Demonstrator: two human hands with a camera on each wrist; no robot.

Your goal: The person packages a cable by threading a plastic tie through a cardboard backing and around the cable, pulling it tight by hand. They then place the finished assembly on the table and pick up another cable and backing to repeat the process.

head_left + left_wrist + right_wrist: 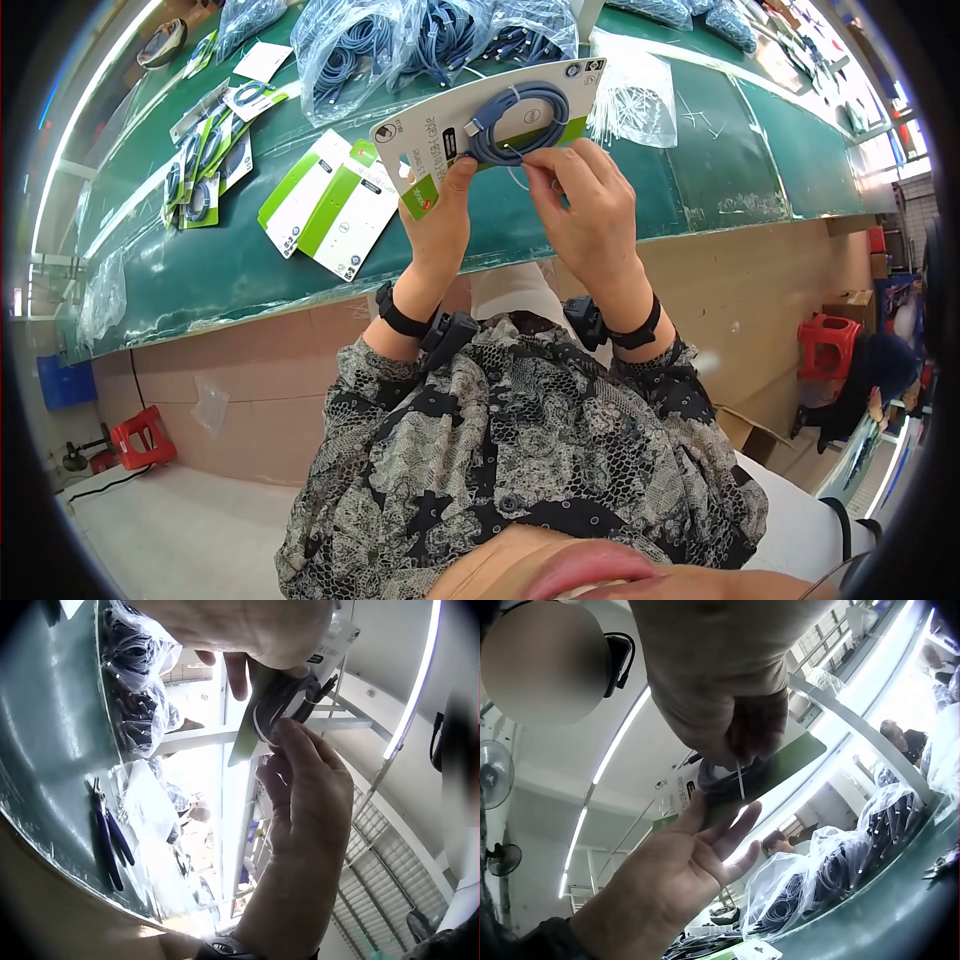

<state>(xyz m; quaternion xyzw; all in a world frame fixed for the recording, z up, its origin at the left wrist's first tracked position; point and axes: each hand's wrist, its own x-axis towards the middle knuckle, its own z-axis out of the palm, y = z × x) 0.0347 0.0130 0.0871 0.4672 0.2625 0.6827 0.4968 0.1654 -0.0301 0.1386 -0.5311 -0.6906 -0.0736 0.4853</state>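
A white and green packaging card (425,135) with printed text is held up over the front of the table. On its face lies a coiled blue-grey cable (560,108), with a connector at the left of the coil. My left hand (437,222) grips the card's lower left edge, thumb in front and the other fingers behind it. At the coil's lower edge, thumb and forefinger of my right hand (592,200) pinch a thin white cable tie (741,781), which runs down across the cable in the right wrist view.
Two flat cards (345,225) lie on the green table (480,225), left of my hands. Further left is a pile of carded cables (205,160). Plastic bags of cables (440,35) line the back, beside a bag of white ties (635,100). Blue-handled cutters (109,832) lie near the table edge.
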